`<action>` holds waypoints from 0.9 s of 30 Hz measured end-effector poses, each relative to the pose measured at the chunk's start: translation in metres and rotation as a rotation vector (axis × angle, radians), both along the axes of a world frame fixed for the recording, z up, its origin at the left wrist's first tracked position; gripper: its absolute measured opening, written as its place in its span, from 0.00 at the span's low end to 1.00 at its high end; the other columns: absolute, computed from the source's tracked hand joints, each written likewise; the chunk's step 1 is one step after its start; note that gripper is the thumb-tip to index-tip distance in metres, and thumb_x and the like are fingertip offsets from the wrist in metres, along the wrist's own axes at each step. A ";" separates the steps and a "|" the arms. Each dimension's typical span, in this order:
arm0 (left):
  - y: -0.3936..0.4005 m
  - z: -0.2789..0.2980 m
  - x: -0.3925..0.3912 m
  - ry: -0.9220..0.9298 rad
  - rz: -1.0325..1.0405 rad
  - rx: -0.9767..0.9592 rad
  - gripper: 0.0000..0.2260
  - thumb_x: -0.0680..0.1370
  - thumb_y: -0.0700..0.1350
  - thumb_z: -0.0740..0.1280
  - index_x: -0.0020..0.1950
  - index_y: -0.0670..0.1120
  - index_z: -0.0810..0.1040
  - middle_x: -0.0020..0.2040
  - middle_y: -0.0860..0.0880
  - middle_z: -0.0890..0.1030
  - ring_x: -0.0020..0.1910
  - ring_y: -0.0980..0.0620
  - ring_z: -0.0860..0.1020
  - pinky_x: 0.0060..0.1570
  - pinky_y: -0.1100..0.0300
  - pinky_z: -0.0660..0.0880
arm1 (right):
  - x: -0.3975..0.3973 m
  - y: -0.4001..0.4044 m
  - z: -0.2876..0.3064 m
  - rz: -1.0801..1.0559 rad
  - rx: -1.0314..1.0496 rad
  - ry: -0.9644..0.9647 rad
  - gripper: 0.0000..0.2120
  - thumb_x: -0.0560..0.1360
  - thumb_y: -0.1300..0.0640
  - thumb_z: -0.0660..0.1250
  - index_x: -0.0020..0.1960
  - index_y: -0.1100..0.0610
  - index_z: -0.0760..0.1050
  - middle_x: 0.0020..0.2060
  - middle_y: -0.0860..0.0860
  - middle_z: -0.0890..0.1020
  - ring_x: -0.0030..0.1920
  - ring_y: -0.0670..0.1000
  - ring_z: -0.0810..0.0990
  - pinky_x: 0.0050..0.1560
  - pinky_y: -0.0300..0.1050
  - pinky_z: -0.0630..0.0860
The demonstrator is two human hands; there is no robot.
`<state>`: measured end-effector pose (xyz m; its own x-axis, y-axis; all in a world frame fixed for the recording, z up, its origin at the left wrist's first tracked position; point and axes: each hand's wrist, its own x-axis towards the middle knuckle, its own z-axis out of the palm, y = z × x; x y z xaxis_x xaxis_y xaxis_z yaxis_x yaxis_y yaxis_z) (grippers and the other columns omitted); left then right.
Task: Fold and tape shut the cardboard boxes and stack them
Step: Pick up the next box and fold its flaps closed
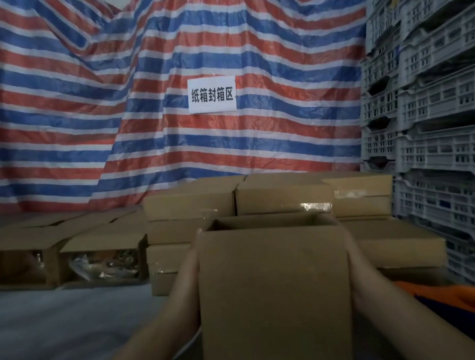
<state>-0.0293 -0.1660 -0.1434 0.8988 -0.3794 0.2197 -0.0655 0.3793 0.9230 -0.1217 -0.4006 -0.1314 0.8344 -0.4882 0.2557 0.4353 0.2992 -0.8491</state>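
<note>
A brown cardboard box (275, 295) is held up in front of me, its top open and its flaps out of sight. My left hand (188, 270) lies flat against its left side, fingertips reaching the upper corner. My right hand (355, 267) presses the right side and is mostly hidden behind the box edge. Just beyond stands a stack of closed boxes (282, 199), some with shiny clear tape on their fronts. The stack is several boxes wide and a few layers high.
Two open boxes (104, 259) on the left lie on their sides with bagged metal parts inside. Grey plastic crates (438, 137) are piled high on the right. A striped tarp with a white sign (211, 95) hangs behind. An orange object (449, 297) is at lower right.
</note>
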 end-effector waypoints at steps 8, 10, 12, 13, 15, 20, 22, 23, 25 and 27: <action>0.008 -0.007 0.007 -0.093 -0.111 -0.015 0.27 0.82 0.59 0.53 0.35 0.53 0.86 0.35 0.47 0.84 0.34 0.51 0.84 0.31 0.62 0.78 | 0.006 0.022 -0.008 0.033 -0.187 0.061 0.23 0.74 0.43 0.61 0.27 0.50 0.84 0.28 0.48 0.83 0.28 0.47 0.82 0.30 0.39 0.77; 0.009 -0.007 0.005 -0.082 -0.125 -0.012 0.27 0.82 0.59 0.53 0.36 0.53 0.87 0.36 0.47 0.84 0.34 0.51 0.84 0.31 0.62 0.78 | 0.008 0.024 -0.008 0.027 -0.153 0.119 0.27 0.79 0.44 0.59 0.27 0.51 0.84 0.29 0.50 0.83 0.29 0.48 0.83 0.28 0.38 0.77; 0.010 -0.007 0.005 -0.089 -0.123 -0.004 0.26 0.82 0.59 0.54 0.38 0.52 0.87 0.36 0.47 0.85 0.35 0.50 0.84 0.32 0.61 0.79 | 0.008 0.025 -0.007 0.038 -0.133 0.155 0.26 0.76 0.41 0.61 0.28 0.52 0.84 0.29 0.51 0.84 0.29 0.49 0.83 0.27 0.38 0.77; 0.010 -0.006 0.004 -0.089 -0.122 0.001 0.25 0.82 0.59 0.55 0.38 0.52 0.87 0.37 0.47 0.85 0.35 0.50 0.84 0.32 0.61 0.79 | 0.007 0.026 -0.007 0.059 -0.119 0.146 0.24 0.72 0.38 0.63 0.28 0.53 0.84 0.30 0.52 0.84 0.29 0.50 0.84 0.27 0.38 0.77; 0.010 -0.004 0.001 -0.076 -0.123 -0.001 0.24 0.80 0.60 0.57 0.38 0.51 0.87 0.37 0.46 0.85 0.35 0.50 0.84 0.31 0.60 0.79 | 0.005 0.026 -0.007 0.081 -0.104 0.145 0.23 0.64 0.36 0.65 0.28 0.54 0.84 0.29 0.52 0.84 0.28 0.51 0.83 0.27 0.39 0.78; 0.010 -0.003 -0.004 -0.027 -0.152 0.001 0.25 0.78 0.60 0.57 0.35 0.49 0.87 0.34 0.44 0.84 0.31 0.48 0.83 0.27 0.60 0.78 | 0.004 0.026 -0.009 0.061 -0.035 0.168 0.29 0.77 0.39 0.60 0.25 0.55 0.82 0.27 0.52 0.81 0.26 0.50 0.81 0.28 0.41 0.77; 0.011 -0.001 -0.004 0.008 -0.176 0.012 0.26 0.78 0.61 0.57 0.33 0.48 0.87 0.33 0.43 0.83 0.29 0.47 0.83 0.26 0.59 0.77 | 0.002 0.028 -0.008 0.068 -0.010 0.173 0.31 0.78 0.39 0.59 0.26 0.55 0.83 0.27 0.52 0.82 0.26 0.51 0.82 0.34 0.46 0.75; 0.011 0.000 -0.005 0.014 -0.186 0.019 0.26 0.77 0.61 0.57 0.33 0.47 0.86 0.33 0.43 0.83 0.29 0.47 0.83 0.25 0.59 0.77 | 0.003 0.027 -0.008 0.060 -0.004 0.182 0.31 0.79 0.39 0.59 0.26 0.55 0.83 0.27 0.52 0.82 0.26 0.51 0.82 0.37 0.47 0.74; 0.012 0.002 -0.006 0.007 -0.205 0.032 0.23 0.74 0.60 0.60 0.32 0.48 0.86 0.32 0.44 0.83 0.29 0.48 0.82 0.27 0.58 0.77 | 0.001 0.029 -0.007 0.044 -0.003 0.187 0.32 0.79 0.39 0.58 0.25 0.55 0.82 0.27 0.52 0.82 0.26 0.50 0.82 0.37 0.47 0.73; 0.013 0.001 -0.007 -0.019 -0.220 0.050 0.18 0.69 0.57 0.62 0.32 0.49 0.86 0.32 0.45 0.82 0.29 0.49 0.82 0.30 0.57 0.77 | 0.001 0.030 -0.007 0.039 0.006 0.194 0.33 0.79 0.39 0.57 0.23 0.54 0.82 0.26 0.51 0.81 0.25 0.50 0.81 0.33 0.45 0.74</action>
